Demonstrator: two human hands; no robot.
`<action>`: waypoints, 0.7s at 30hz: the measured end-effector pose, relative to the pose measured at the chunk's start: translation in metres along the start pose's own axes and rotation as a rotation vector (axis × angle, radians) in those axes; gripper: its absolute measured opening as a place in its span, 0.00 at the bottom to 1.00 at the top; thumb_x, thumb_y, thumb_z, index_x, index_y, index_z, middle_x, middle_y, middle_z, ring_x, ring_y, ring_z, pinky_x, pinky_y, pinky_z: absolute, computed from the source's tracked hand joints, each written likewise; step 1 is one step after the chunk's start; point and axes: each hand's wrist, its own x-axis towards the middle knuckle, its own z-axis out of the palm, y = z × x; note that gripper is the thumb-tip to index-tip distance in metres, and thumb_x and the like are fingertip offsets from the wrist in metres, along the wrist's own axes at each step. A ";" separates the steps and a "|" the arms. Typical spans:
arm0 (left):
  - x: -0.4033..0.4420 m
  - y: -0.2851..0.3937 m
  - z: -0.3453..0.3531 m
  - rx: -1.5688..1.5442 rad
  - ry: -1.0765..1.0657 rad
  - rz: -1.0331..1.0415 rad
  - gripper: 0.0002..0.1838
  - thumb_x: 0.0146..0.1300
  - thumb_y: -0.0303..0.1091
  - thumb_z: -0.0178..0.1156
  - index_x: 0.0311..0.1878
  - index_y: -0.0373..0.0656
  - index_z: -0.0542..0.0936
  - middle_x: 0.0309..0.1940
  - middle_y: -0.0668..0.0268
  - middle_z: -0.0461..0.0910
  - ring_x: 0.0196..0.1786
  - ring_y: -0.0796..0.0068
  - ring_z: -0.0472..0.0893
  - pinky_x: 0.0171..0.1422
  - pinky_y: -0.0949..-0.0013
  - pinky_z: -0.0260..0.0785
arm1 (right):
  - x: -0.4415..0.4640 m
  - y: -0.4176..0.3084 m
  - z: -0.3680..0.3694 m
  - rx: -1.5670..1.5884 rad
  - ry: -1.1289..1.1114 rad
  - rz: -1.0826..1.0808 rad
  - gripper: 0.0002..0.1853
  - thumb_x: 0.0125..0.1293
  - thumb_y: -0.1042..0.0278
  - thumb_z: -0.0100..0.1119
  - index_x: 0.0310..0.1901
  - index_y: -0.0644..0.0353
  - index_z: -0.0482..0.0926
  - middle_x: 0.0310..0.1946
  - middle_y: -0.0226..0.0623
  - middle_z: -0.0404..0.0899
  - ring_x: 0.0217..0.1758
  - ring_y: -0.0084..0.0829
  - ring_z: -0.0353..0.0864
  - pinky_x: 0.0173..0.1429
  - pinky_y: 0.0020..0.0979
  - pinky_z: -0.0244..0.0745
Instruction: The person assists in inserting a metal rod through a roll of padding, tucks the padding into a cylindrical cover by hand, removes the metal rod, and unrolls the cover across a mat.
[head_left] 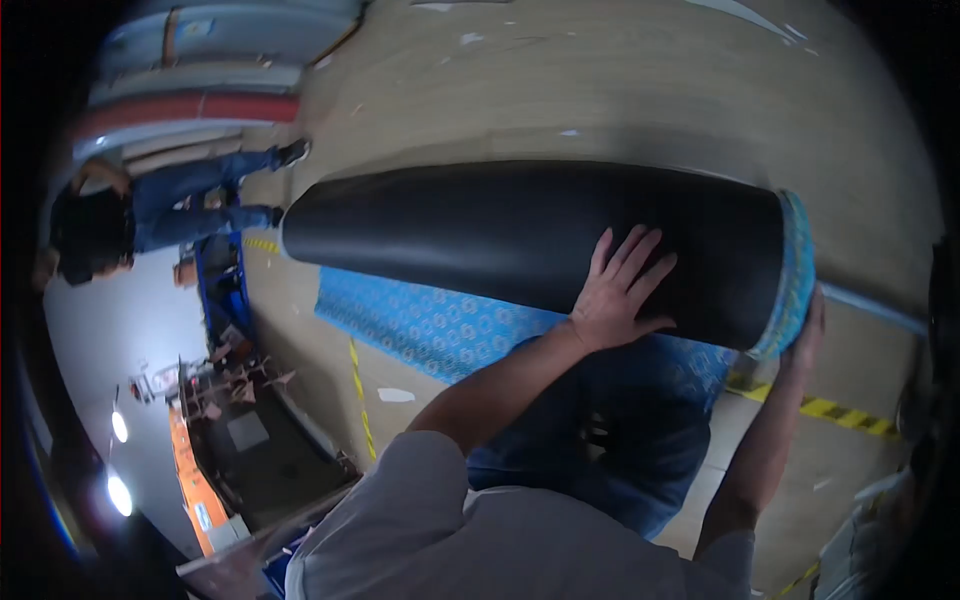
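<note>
a long black roll of smooth sheeting point(480, 225) is lying on the tan floor point(600, 80) beside a blue patterned sheet point(430, 320). the bare left hand point(612, 308) is resting on the roll, fingers spread wide; the bare right hand point(812, 328) is touching its blue end point(797, 270), its grip i cannot tell.

Single head-worn view, wide-angled, facing forward and steeply down.
It looks from above the shirt point(520, 545) at the near edge, across the left hand point(618, 300), right hand point(808, 330) and roll point(470, 225) close below, to the floor point(480, 100) beyond; at far left a person point(95, 228) appears tipped sideways by the lens.
</note>
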 end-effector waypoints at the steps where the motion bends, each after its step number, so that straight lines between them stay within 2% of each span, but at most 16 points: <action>1: -0.030 -0.014 -0.013 0.032 0.018 -0.125 0.53 0.52 0.58 0.78 0.79 0.48 0.67 0.82 0.46 0.54 0.86 0.42 0.49 0.83 0.28 0.38 | -0.023 0.001 0.020 -0.067 0.078 -0.115 0.31 0.80 0.48 0.57 0.73 0.62 0.68 0.64 0.45 0.77 0.60 0.39 0.82 0.64 0.39 0.80; 2: -0.061 -0.033 -0.024 0.077 0.035 -0.258 0.56 0.50 0.57 0.80 0.80 0.50 0.64 0.83 0.45 0.48 0.87 0.42 0.46 0.82 0.23 0.36 | -0.046 0.003 0.031 -0.332 0.179 -0.303 0.32 0.81 0.48 0.54 0.76 0.62 0.65 0.69 0.48 0.72 0.66 0.41 0.77 0.69 0.42 0.75; 3: -0.089 -0.055 -0.031 0.123 0.034 -0.345 0.56 0.50 0.58 0.80 0.81 0.52 0.64 0.84 0.45 0.47 0.87 0.42 0.45 0.81 0.21 0.35 | -0.068 0.004 0.042 -0.609 0.337 -0.465 0.34 0.82 0.48 0.51 0.79 0.62 0.61 0.74 0.52 0.67 0.72 0.44 0.73 0.74 0.44 0.71; 4: -0.112 -0.075 -0.030 0.158 0.024 -0.436 0.57 0.50 0.58 0.80 0.81 0.54 0.63 0.84 0.45 0.46 0.87 0.43 0.44 0.80 0.20 0.34 | -0.101 0.015 0.063 -0.752 0.285 -0.639 0.36 0.82 0.46 0.50 0.80 0.60 0.60 0.76 0.55 0.63 0.75 0.49 0.69 0.76 0.48 0.68; 5: -0.131 -0.099 -0.027 0.194 -0.013 -0.388 0.57 0.51 0.61 0.79 0.82 0.60 0.61 0.85 0.47 0.45 0.87 0.43 0.42 0.79 0.17 0.32 | -0.125 0.024 0.077 -0.897 0.231 -0.817 0.37 0.81 0.43 0.50 0.81 0.58 0.58 0.78 0.58 0.59 0.78 0.54 0.64 0.78 0.53 0.64; 7: -0.134 -0.116 -0.025 0.178 -0.082 -0.341 0.56 0.53 0.64 0.77 0.82 0.63 0.60 0.85 0.47 0.45 0.87 0.43 0.42 0.78 0.17 0.32 | -0.142 0.053 0.094 -1.369 0.322 -0.945 0.41 0.78 0.35 0.49 0.82 0.55 0.58 0.78 0.64 0.56 0.79 0.64 0.60 0.78 0.61 0.61; 8: -0.139 -0.123 -0.018 0.184 -0.005 -0.280 0.56 0.53 0.67 0.75 0.83 0.66 0.59 0.85 0.49 0.45 0.87 0.45 0.44 0.78 0.16 0.32 | -0.132 0.060 0.103 -1.378 0.418 -1.007 0.40 0.78 0.35 0.49 0.81 0.54 0.60 0.78 0.65 0.55 0.79 0.68 0.58 0.77 0.62 0.60; 11: -0.130 -0.132 -0.024 0.121 0.039 -0.213 0.58 0.52 0.69 0.74 0.83 0.68 0.58 0.86 0.51 0.44 0.88 0.48 0.45 0.78 0.16 0.33 | -0.100 0.064 0.110 -1.285 0.529 -1.068 0.40 0.78 0.33 0.46 0.80 0.55 0.62 0.76 0.65 0.59 0.76 0.66 0.62 0.75 0.61 0.63; 12: -0.125 -0.137 -0.029 0.140 0.043 -0.196 0.59 0.48 0.73 0.73 0.83 0.68 0.59 0.86 0.53 0.48 0.88 0.50 0.47 0.79 0.19 0.35 | -0.097 0.058 0.116 -1.283 0.540 -1.064 0.42 0.77 0.30 0.46 0.79 0.56 0.64 0.73 0.65 0.63 0.74 0.65 0.65 0.73 0.62 0.64; 15: -0.097 -0.154 -0.045 0.180 0.118 -0.109 0.58 0.42 0.80 0.70 0.79 0.67 0.69 0.82 0.50 0.58 0.85 0.46 0.55 0.81 0.23 0.36 | -0.079 0.037 0.126 -1.429 0.581 -1.022 0.37 0.79 0.33 0.45 0.80 0.48 0.63 0.69 0.65 0.69 0.68 0.60 0.73 0.66 0.58 0.72; 18: -0.060 -0.167 -0.063 0.120 0.161 -0.106 0.57 0.41 0.82 0.67 0.76 0.65 0.74 0.80 0.48 0.63 0.83 0.46 0.60 0.82 0.26 0.39 | -0.064 0.012 0.162 -1.478 0.593 -0.901 0.35 0.79 0.34 0.46 0.79 0.42 0.65 0.68 0.60 0.72 0.66 0.59 0.76 0.66 0.57 0.73; 20: -0.036 -0.177 -0.073 0.106 0.175 -0.099 0.57 0.41 0.82 0.68 0.75 0.63 0.75 0.80 0.48 0.62 0.82 0.45 0.61 0.82 0.26 0.41 | -0.001 -0.029 0.089 -2.267 0.417 -1.232 0.34 0.78 0.33 0.46 0.79 0.39 0.67 0.70 0.57 0.72 0.67 0.59 0.76 0.68 0.56 0.73; 21: -0.023 -0.183 -0.078 0.101 0.187 -0.091 0.57 0.41 0.82 0.68 0.74 0.62 0.76 0.80 0.47 0.62 0.82 0.45 0.62 0.81 0.26 0.42 | 0.009 -0.039 0.091 -2.324 0.438 -1.143 0.34 0.78 0.32 0.45 0.79 0.37 0.67 0.71 0.57 0.70 0.68 0.59 0.75 0.69 0.57 0.71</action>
